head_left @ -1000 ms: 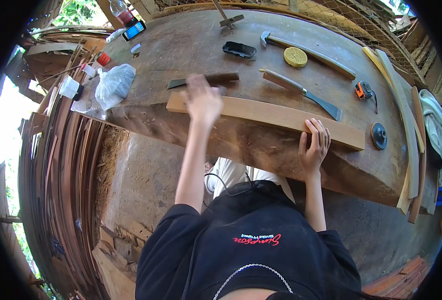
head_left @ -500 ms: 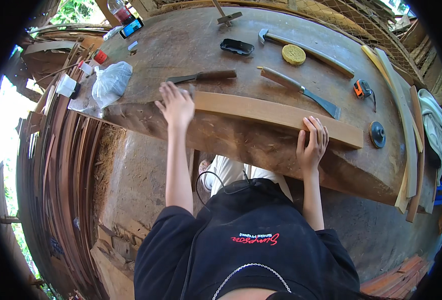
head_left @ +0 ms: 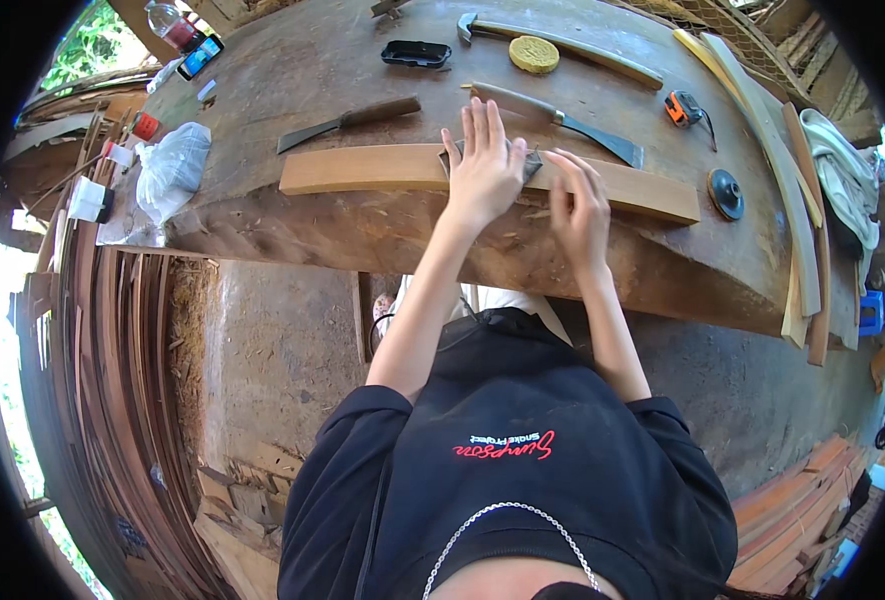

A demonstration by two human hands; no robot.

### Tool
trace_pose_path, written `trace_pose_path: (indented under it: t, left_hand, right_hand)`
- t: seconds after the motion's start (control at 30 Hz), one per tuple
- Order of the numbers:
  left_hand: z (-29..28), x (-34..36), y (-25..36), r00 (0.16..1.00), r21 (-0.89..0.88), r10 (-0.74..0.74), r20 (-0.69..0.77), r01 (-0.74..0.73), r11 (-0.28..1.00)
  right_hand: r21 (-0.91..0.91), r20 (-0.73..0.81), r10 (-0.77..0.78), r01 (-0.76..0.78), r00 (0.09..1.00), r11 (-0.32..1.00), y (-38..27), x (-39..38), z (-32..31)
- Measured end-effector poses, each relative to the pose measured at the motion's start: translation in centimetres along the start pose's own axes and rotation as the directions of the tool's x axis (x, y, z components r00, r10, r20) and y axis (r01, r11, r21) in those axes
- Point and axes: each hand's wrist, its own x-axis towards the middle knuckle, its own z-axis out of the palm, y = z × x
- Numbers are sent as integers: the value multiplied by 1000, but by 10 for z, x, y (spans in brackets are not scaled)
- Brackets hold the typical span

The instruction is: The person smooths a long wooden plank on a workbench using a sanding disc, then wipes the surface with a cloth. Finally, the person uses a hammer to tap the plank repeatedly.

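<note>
A long squared wooden board (head_left: 363, 168) lies along the near edge of the workbench. My left hand (head_left: 485, 175) lies flat over a dark grey sheet (head_left: 533, 166), which looks like sandpaper, at the middle of the board. Its fingers are stretched out and spread; most of the sheet is hidden beneath it. Just to the right, my right hand (head_left: 581, 205) reaches over the board's near edge with loosely bent fingers, close to the sheet, gripping nothing visible. Beyond the board are two wooden-handled chisel-like blades, one at left (head_left: 348, 122) and one at right (head_left: 593, 135).
Farther back on the workbench (head_left: 293, 90) are a black tray (head_left: 416, 53), a yellow round block (head_left: 534, 55) and a hammer (head_left: 563, 48). A tape measure (head_left: 685, 108) and black disc (head_left: 726, 193) sit right. A plastic bag (head_left: 173, 172) stands left; wood strips (head_left: 788, 190) line the right edge.
My left hand has moved right along the board from its left end to the middle. My right hand has shifted left toward it and lifted its fingers. The view has shifted too.
</note>
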Motion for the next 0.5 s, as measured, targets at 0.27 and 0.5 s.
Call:
trace_pose_path:
  t: [0.27, 0.5]
  left_hand:
    - [-41, -13, -58, 892, 84, 149, -426, -125, 989]
    - [-41, -26, -70, 892, 304, 235, -386, -118, 945]
  right_hand:
    - [-253, 286, -212, 287, 934, 924, -35, 8, 72]
    - [-462, 251, -29, 146, 968, 875, 6, -4, 1]
